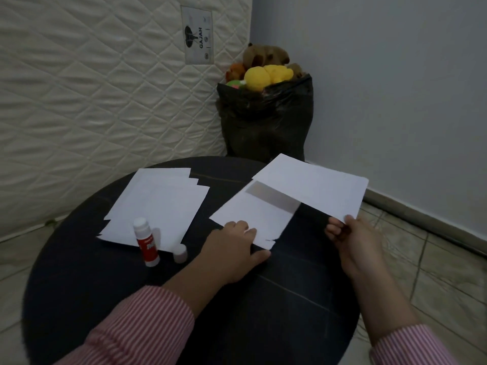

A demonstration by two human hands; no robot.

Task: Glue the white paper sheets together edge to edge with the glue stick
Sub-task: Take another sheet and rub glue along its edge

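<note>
dark table [79, 299] | left hand [232, 254] presses sheet [253, 214] | right hand [350, 238] pinches lifted sheet [316, 185]

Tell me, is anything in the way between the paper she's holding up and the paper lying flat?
Nothing visible. The right hand holds the raised sheet just above the flat sheet, which the left hand pins down.

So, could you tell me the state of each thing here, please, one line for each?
Glue stick: upright on the table, uncapped.
Cap: off, standing beside the glue stick.
Paper stack: lying flat, fanned, untouched.
Lower sheet: flat, pressed down by the left hand.
Upper sheet: lifted, pinched at a corner by the right hand, overlapping the lower sheet.
Black bag: open, full of toys.
</note>
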